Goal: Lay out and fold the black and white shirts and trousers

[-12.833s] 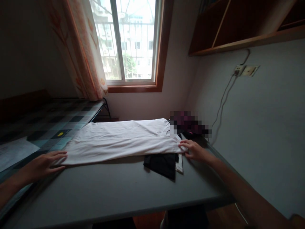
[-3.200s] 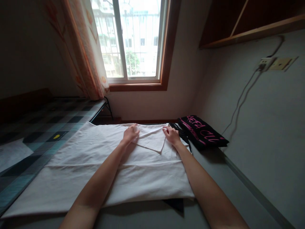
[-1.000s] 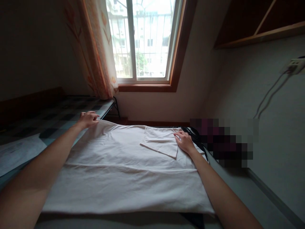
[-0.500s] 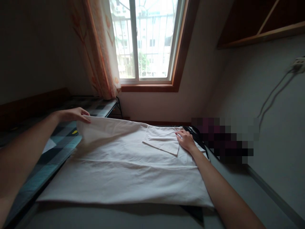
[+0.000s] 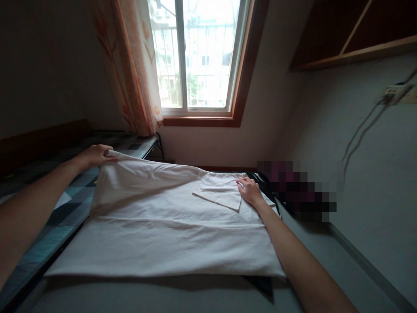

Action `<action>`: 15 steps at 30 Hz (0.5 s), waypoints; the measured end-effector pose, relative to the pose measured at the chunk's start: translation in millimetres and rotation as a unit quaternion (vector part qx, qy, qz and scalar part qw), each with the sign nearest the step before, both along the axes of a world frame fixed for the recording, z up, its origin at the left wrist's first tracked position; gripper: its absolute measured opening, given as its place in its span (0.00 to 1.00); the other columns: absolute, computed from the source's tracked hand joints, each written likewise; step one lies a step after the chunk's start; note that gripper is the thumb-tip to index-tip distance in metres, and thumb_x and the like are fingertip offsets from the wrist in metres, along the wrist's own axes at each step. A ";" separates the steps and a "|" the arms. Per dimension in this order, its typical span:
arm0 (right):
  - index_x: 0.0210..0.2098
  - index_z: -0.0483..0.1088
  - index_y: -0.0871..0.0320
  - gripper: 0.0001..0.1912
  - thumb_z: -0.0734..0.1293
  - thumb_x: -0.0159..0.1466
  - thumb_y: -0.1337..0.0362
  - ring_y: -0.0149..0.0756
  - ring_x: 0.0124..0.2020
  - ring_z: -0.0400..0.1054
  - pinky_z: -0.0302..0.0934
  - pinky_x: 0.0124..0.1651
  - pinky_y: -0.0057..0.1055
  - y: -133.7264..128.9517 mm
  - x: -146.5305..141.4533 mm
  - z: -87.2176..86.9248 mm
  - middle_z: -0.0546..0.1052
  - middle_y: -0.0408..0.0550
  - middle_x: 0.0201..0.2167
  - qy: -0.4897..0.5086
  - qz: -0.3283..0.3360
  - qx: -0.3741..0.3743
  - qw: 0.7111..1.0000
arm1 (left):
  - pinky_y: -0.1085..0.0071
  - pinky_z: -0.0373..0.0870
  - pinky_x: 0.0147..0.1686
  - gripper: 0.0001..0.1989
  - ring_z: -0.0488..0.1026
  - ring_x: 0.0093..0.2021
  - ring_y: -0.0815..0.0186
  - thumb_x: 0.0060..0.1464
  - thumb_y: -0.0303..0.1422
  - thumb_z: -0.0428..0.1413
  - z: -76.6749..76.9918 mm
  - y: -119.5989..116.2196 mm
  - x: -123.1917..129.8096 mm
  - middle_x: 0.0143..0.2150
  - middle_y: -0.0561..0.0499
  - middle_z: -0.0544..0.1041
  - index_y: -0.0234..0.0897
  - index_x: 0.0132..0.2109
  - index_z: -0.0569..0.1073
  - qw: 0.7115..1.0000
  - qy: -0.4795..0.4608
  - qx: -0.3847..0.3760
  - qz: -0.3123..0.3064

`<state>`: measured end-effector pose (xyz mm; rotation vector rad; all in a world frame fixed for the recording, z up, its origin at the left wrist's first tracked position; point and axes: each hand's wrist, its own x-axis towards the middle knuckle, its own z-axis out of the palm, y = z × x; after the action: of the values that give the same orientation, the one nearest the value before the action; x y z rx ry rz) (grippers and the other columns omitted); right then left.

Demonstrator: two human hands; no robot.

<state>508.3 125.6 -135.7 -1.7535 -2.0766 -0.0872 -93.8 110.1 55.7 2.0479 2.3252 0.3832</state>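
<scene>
A white T-shirt (image 5: 169, 243) lies spread sideways in front of me, its far side partly folded over and a short sleeve (image 5: 218, 191) lying on top. At the far left corner, my left hand (image 5: 97, 156) is closed on the shirt's edge and holds it raised, so the cloth slopes down from the fingers. Over on the right, my right hand (image 5: 249, 190) lies on the shirt beside the sleeve, fingers stretched out and touching the cloth. The shirt's underside is hidden.
A checked bed (image 5: 78, 204) runs along the left. A window (image 5: 202, 56) with an orange-patterned curtain (image 5: 133, 87) is ahead. A wall socket (image 5: 394, 93) with cables and a wooden shelf (image 5: 352, 52) are at right. Dark cloth (image 5: 260, 287) shows under the shirt's near edge.
My left hand has moved a little up and left, lifting the shirt's far left corner higher. My right hand stays in place on the shirt. The view has shifted slightly.
</scene>
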 end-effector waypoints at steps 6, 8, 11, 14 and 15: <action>0.46 0.76 0.55 0.15 0.60 0.65 0.64 0.47 0.48 0.64 0.55 0.49 0.41 0.7 -5.8 7.3 0.74 0.53 0.49 -0.026 -0.009 0.001 1.000 | 0.74 0.60 0.32 0.11 0.72 0.33 0.63 0.51 0.37 0.53 -9.3 -5.5 -2.5 0.30 0.52 0.78 0.37 0.39 0.75 0.994 0.102 -0.049 -0.008; 0.45 0.76 0.55 0.15 0.60 0.65 0.65 0.47 0.47 0.64 0.55 0.49 0.42 7.2 -5.3 12.4 0.75 0.54 0.47 -0.030 -0.018 0.013 0.999 | 0.72 0.61 0.34 0.13 0.73 0.37 0.62 0.52 0.37 0.53 -13.5 -5.6 -2.5 0.38 0.49 0.80 0.37 0.40 0.77 0.989 0.141 -0.050 0.009; 0.48 0.76 0.53 0.17 0.60 0.64 0.67 0.48 0.49 0.63 0.56 0.49 0.42 24.1 -0.5 19.9 0.75 0.54 0.50 -0.018 -0.038 0.032 0.999 | 0.69 0.64 0.38 0.15 0.73 0.41 0.58 0.51 0.38 0.54 -20.6 -4.2 -2.7 0.44 0.46 0.80 0.39 0.43 0.79 0.988 0.147 -0.051 0.019; 0.52 0.74 0.48 0.19 0.62 0.64 0.66 0.49 0.54 0.61 0.56 0.51 0.43 42.6 5.9 25.3 0.73 0.51 0.55 -0.027 -0.040 0.012 0.999 | 0.67 0.66 0.42 0.17 0.74 0.44 0.56 0.49 0.38 0.55 -26.9 -3.8 -4.4 0.45 0.46 0.80 0.40 0.45 0.79 0.991 0.120 -0.046 0.018; 0.52 0.74 0.47 0.19 0.62 0.64 0.66 0.50 0.54 0.60 0.55 0.52 0.44 47.6 7.6 26.7 0.73 0.50 0.55 -0.035 -0.040 -0.004 0.999 | 0.67 0.66 0.42 0.18 0.74 0.43 0.56 0.48 0.38 0.56 -28.7 -4.2 -5.5 0.44 0.46 0.81 0.40 0.45 0.80 0.993 0.106 -0.041 0.019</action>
<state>515.8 173.2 -109.0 -1.8635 -2.0585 -0.1663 -99.2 105.9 27.0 2.1030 2.4522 0.0712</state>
